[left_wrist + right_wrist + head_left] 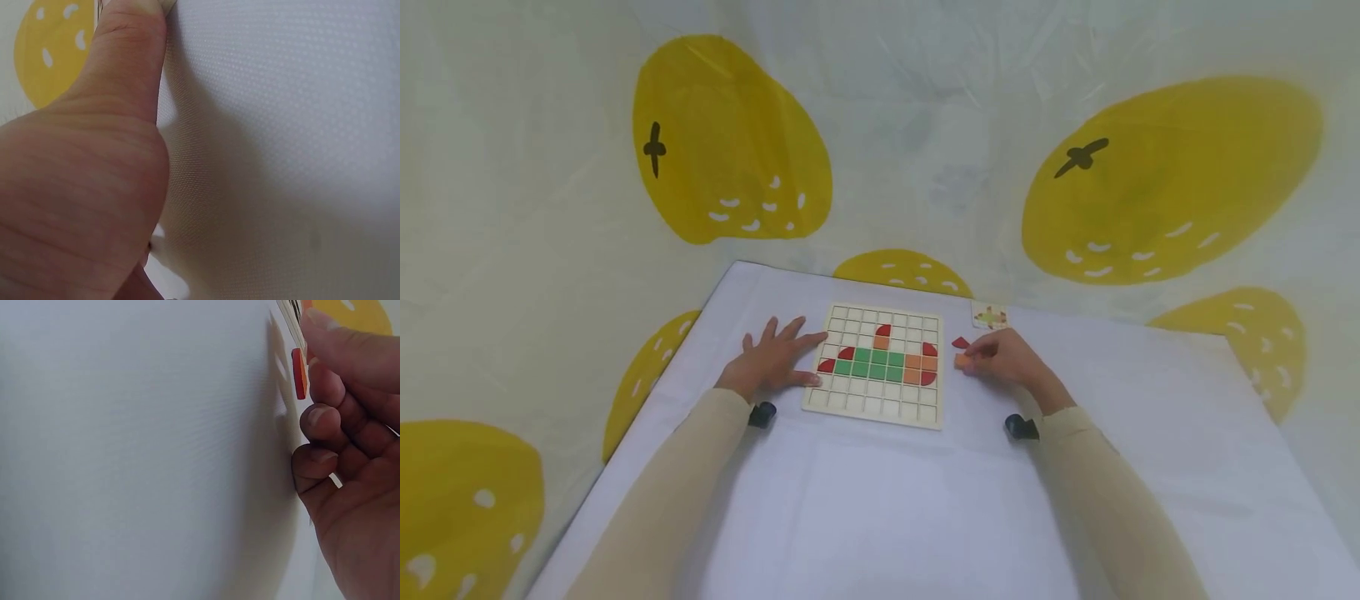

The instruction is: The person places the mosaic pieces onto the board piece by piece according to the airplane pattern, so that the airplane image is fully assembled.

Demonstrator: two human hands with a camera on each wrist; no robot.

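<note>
A pale square grid board (865, 404) lies on the table, with green, orange and red tiles in a patterned group across its middle rows. At its left edge my left hand (769, 360) rests with fingers spread, fingertip and thumb touching the rim. To the right of the board my right hand (1006, 360) pinches an orange square tile (961, 361) between thumb and forefinger. Just beyond that tile lies a red tile (960, 342), which the right wrist view shows as a thin red piece (299, 374) near the curled fingers. The left wrist view shows mostly my thumb (128, 62).
A small picture card (990, 315) lies at the table's back edge, behind my right hand. White cloth covers the table (880, 508). Behind it hangs a pale curtain (925, 125) printed with big yellow fruit. Dark wrist cameras sit beneath both wrists.
</note>
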